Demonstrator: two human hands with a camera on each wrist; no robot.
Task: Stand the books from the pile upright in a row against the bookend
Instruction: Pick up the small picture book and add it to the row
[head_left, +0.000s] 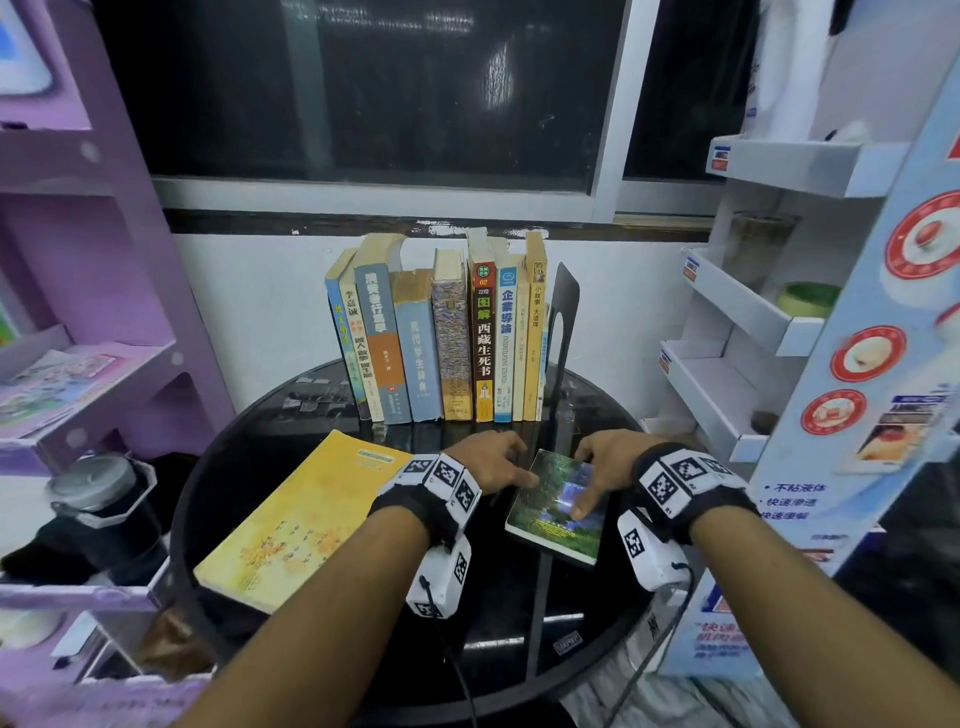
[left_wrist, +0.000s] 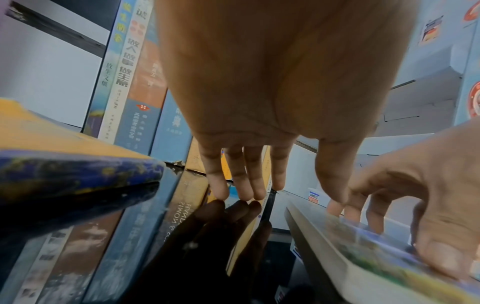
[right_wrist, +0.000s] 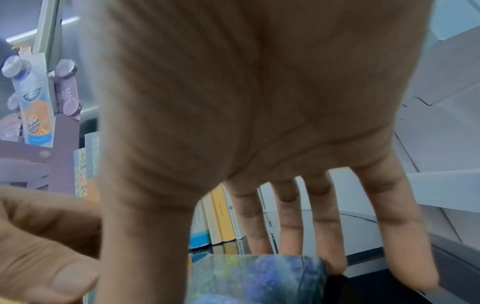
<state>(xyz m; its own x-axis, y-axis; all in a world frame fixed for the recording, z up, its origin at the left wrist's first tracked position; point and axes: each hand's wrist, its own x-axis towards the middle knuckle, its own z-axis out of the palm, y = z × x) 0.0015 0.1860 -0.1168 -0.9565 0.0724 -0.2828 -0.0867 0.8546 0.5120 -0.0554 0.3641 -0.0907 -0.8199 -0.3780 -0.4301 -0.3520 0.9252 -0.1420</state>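
A row of upright books (head_left: 452, 338) stands at the back of the round black glass table (head_left: 519, 634), its right end against a black bookend (head_left: 566, 312). A small green book (head_left: 558, 512) with a forest cover lies flat near the table's middle. My right hand (head_left: 584, 483) grips it, thumb on the cover and fingers hooked over the far edge (right_wrist: 259, 279). My left hand (head_left: 506, 467) rests straight fingers (left_wrist: 246, 185) on the glass, thumb at the book's left edge. A large yellow book (head_left: 306, 519) lies flat to the left.
A purple shelf unit (head_left: 104, 364) stands close on the left, with a dark lidded jar (head_left: 104, 499) in front of it. A white cardboard display rack (head_left: 753, 338) crowds the right side. The wall and window sill run just behind the book row.
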